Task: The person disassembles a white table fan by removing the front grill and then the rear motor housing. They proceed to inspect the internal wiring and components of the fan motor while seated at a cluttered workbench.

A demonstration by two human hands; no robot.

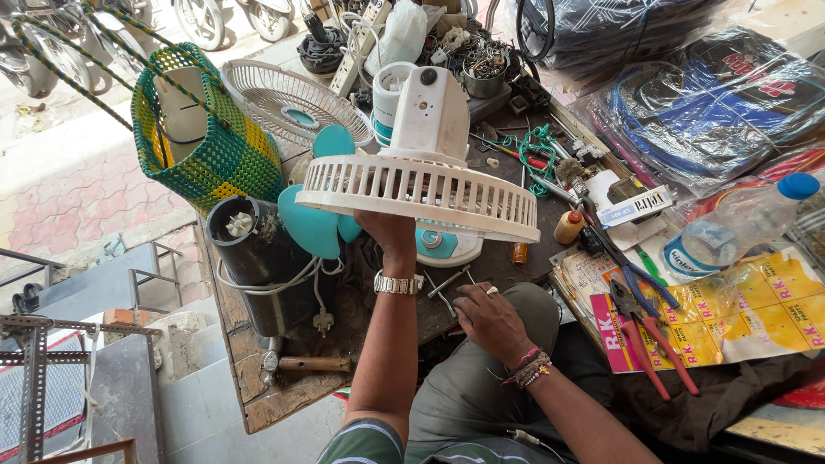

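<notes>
Two hands differ: left hand (391, 230) raised, fingers gripping the slatted white plastic fan guard (418, 195); right hand (487, 320) lowered, fingers curled beside thin metal screwdrivers (445, 288) on the wooden counter (258, 387).

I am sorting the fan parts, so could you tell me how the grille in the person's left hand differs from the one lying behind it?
The held grille is thick-barred white plastic, raised by the left hand with the motor housing attached. The wire grille is thin, lies loose on the bench, and has a teal centre. Both are round and pale.
</notes>
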